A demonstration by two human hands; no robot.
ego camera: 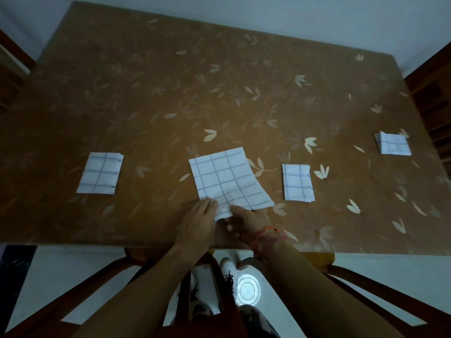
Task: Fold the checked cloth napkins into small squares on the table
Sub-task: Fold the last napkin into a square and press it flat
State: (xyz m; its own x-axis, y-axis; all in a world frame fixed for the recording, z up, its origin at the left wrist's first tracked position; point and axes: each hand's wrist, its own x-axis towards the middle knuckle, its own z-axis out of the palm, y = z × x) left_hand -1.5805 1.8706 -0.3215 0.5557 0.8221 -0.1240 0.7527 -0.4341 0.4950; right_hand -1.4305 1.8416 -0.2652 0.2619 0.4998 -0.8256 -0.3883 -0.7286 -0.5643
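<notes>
Centre napkin (227, 179) near corner is pinched by right hand (249, 222), pressed by flat left hand (197, 224); folding toward bench (170, 81) far edge is judged needed next.

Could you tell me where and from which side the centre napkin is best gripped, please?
Probably its near-left corner, approached from the near table edge. The centre napkin lies flat and skewed, but that corner is creased and raised off the table, where the right hand pinches it and the left hand rests on it.

Four checked napkins (100, 174) (229, 179) (297, 182) (394, 143), two hands (197, 223) (249, 220), one table (170, 81).
</notes>
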